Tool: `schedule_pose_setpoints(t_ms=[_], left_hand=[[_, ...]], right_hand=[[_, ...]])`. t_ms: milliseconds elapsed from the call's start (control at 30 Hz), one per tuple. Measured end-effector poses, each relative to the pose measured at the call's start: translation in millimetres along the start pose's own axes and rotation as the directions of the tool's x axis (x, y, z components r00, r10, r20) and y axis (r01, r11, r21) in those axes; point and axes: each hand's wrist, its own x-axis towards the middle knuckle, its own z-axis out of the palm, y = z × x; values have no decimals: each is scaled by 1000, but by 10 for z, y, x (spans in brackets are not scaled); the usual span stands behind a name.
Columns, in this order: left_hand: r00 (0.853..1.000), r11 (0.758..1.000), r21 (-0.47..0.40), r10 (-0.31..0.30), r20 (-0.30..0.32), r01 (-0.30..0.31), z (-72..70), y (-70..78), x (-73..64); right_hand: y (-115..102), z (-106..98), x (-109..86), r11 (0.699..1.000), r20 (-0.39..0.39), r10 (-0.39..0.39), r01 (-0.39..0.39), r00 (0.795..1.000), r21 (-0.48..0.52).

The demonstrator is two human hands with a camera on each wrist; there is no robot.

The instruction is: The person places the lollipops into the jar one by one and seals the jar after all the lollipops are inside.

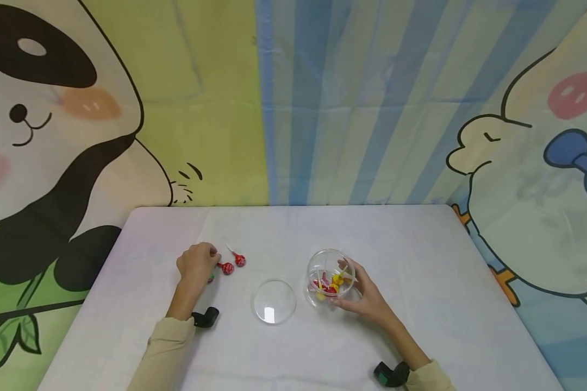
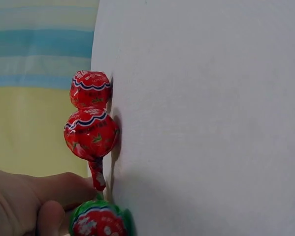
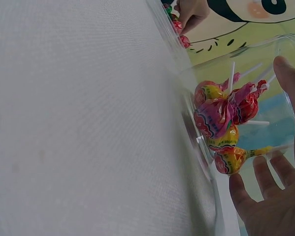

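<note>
My left hand (image 1: 198, 265) is at the table's left, its fingertips pinching the stick of a red-wrapped lollipop (image 1: 227, 268). Another red lollipop (image 1: 239, 260) lies just beyond that one. Close by the fingers in the left wrist view is a green-and-red lollipop (image 2: 99, 221), partly cut off by the frame; my hand hides most of it from the head view. My right hand (image 1: 364, 293) grips a clear round jar (image 1: 330, 258) from its right side, thumb and fingers spread around the wall. Inside are several lollipops (image 3: 216, 118) in pink, red and yellow wrappers, their white sticks pointing various ways.
A clear round lid (image 1: 274, 302) lies flat on the white-covered table (image 1: 396, 244), between the two hands and left of the jar. Behind the table hangs a cartoon-printed curtain (image 1: 215, 108). Black wrist devices (image 1: 392, 374) are worn at both sleeves.
</note>
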Motion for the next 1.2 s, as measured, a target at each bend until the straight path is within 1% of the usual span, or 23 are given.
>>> schedule_pose_setpoints(t_ms=[133, 267, 333, 433, 500, 567, 667, 767, 867, 933, 1033, 1100, 1200], left_hand=[[1000, 997, -78, 2, -26, -4, 12, -22, -27], [999, 985, -173, 7, -40, -14, -31, -43, -71], [999, 980, -198, 15, -42, -24, -54, -52, -82], [998, 977, -206, 38, -49, -47, -94, -57, -111], [997, 976, -209, 49, -60, -61, -129, -58, -155], [996, 974, -218, 53, -72, -67, -177, -65, -237], [993, 973, -217, 51, -105, -73, -252, -102, -415], [989, 981, -187, 30, -145, -58, -326, -176, -627], [987, 987, -159, 4, -160, -30, -392, -252, -832], [989, 990, -143, -9, -151, -13, -421, -296, -948], [991, 992, -124, -41, -131, 25, -427, -364, -1073], [992, 992, -111, -66, -112, 54, -413, -408, -1126], [992, 990, -98, -107, -63, 101, -394, -462, -1176]], right_hand=[[10, 1, 0, 1000, 0, 9, -9, 1000, -13], [13, -9, 0, 1000, 6, 11, -11, 1000, -3], [16, -15, 2, 1000, 9, 8, -8, 1000, 0], [44, -22, 4, 1000, 9, -6, 6, 1000, -2], [126, -2, 12, 1000, 2, -14, 14, 1000, -2], [223, 22, 17, 1000, -4, -20, 20, 1000, -2], [365, 52, 25, 1000, -7, -22, 22, 1000, -4], [412, 46, 27, 1000, -5, -22, 22, 1000, 6], [421, 28, 29, 1000, -5, -26, 26, 1000, 16], [419, 18, 29, 1000, -7, -27, 27, 1000, 14], [406, 21, 30, 1000, -3, -25, 25, 1000, 4], [366, 31, 28, 1000, -2, -22, 22, 1000, 6], [231, 33, 17, 1000, 6, -23, 23, 1000, 20]])
